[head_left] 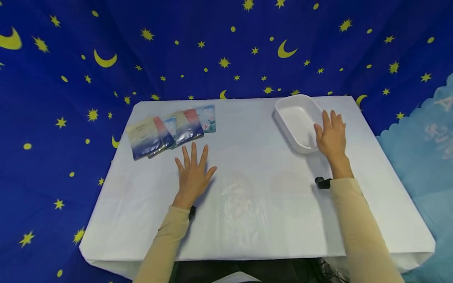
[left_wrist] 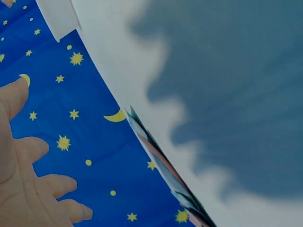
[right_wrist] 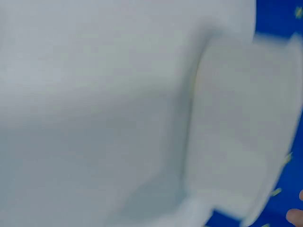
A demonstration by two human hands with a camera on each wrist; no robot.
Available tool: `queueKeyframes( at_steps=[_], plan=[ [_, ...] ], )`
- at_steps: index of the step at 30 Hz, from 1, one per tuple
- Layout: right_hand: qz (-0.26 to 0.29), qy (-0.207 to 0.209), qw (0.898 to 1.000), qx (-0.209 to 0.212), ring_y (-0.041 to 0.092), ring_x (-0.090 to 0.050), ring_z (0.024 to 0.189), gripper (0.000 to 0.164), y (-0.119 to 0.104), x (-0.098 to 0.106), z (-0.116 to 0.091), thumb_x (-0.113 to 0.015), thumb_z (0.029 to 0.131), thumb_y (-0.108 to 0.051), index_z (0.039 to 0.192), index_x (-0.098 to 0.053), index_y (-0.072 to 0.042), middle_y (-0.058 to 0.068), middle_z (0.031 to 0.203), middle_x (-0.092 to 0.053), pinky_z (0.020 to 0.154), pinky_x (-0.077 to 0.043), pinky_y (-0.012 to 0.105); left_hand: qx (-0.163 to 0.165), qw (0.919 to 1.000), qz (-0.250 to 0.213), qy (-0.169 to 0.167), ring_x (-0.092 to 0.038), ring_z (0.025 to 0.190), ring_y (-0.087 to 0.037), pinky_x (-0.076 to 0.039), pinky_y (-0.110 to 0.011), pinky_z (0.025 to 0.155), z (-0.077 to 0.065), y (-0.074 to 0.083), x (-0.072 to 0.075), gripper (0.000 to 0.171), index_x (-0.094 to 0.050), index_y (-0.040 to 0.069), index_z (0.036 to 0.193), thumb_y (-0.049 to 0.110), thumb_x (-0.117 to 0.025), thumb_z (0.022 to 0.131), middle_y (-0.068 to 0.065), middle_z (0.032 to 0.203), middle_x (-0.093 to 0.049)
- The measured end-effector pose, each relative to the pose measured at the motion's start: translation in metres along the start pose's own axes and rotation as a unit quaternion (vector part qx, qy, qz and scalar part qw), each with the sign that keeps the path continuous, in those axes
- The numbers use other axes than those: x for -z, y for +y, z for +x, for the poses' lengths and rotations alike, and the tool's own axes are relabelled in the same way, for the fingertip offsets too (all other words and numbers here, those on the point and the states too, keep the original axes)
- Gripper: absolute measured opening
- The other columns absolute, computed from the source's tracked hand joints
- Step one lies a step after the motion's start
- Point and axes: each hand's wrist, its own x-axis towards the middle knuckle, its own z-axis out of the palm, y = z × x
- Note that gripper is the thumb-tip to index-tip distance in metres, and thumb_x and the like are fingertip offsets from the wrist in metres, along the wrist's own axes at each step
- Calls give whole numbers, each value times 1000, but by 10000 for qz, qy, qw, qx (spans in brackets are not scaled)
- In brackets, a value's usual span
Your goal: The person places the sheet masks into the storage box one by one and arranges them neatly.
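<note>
My left hand (head_left: 192,177) is held over the table with its fingers spread, just in front of several flat packets. These packets (head_left: 143,137) overlap in a row at the back left, cream and dark blue with pink parts, some light blue with a flower print. In the left wrist view the packets (left_wrist: 165,165) show edge-on beyond the fingers. At the right, my right hand (head_left: 332,137) is at the near right side of a white rectangular basin (head_left: 293,137), fingers straight. Whether it touches the rim is unclear. The right wrist view shows the basin's outer wall (right_wrist: 236,127), blurred.
A white cloth covers the table (head_left: 247,220). Behind it hangs a dark blue curtain (head_left: 198,59) with yellow stars and moons, and a light blue panel (head_left: 424,157) stands at the right. A black wrist camera (head_left: 323,183) sits by the right sleeve.
</note>
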Motion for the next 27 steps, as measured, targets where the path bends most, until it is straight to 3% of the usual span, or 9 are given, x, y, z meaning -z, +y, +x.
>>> queueKeyframes(
  at_steps=[4, 9, 14, 19, 23, 25, 27],
  plan=[
    [84, -848, 9926, -869, 46, -13, 130, 57, 39, 1, 13, -28, 96, -36, 141, -16, -5, 27, 143, -15, 105, -15, 59, 8, 10000, 14, -29, 4, 133, -43, -5, -69, 100, -4, -4, -1, 70, -13, 24, 143, 54, -43, 87, -16, 148, -3],
    [635, -1534, 9776, -1294, 52, -24, 121, 54, 68, 1, 11, -23, 96, -31, 141, -14, -2, 30, 137, -25, 103, -20, 57, -17, 10000, -35, -65, 2, 133, -43, -7, -69, 100, -8, -7, -2, 70, -15, 22, 143, 53, -43, 87, -18, 148, -5],
    [860, -1684, 9704, -1504, 56, -26, 116, 47, 77, 4, 1, -23, 96, -24, 138, -25, -4, 30, 134, -30, 99, -23, 61, 49, 9997, -187, -151, 1, 133, -43, -8, -69, 100, -8, -14, -2, 68, -17, 20, 143, 52, -42, 88, -19, 147, -6],
    [1081, -1567, 9678, -1649, 51, -35, 114, 45, 66, 4, -8, -27, 95, -24, 136, -32, -7, 29, 129, -39, 96, -30, 59, 250, 9986, -455, -49, -3, 132, -45, -12, -70, 98, -1, -32, 5, 67, -25, 14, 141, 52, -41, 88, -23, 145, -11],
    [1092, -1440, 9668, -1805, 46, -40, 114, 44, 48, 2, -18, -31, 95, -25, 136, -33, -10, 26, 127, -43, 92, -36, 57, 718, 9943, -779, 113, -24, 127, -46, -28, -64, 96, 8, -53, 15, 63, -34, 5, 136, 45, -47, 88, -28, 138, -27],
    [1096, -1419, 9673, -1797, 45, -41, 114, 44, 36, 2, -25, -32, 95, -25, 136, -33, -10, 26, 127, -43, 90, -38, 57, 1201, 9882, -936, 164, -34, 121, -44, -37, -59, 91, 14, -67, 21, 60, -38, 2, 133, 40, -49, 88, -29, 130, -37],
    [1096, -1440, 9675, -1766, 45, -43, 113, 43, 23, 2, -34, -33, 95, -23, 136, -34, -9, 26, 125, -45, 88, -40, 56, 1830, 9772, -1045, 264, -41, 113, -43, -42, -57, 85, 21, -83, 28, 53, -43, 0, 129, 35, -50, 88, -30, 121, -44]
  ],
)
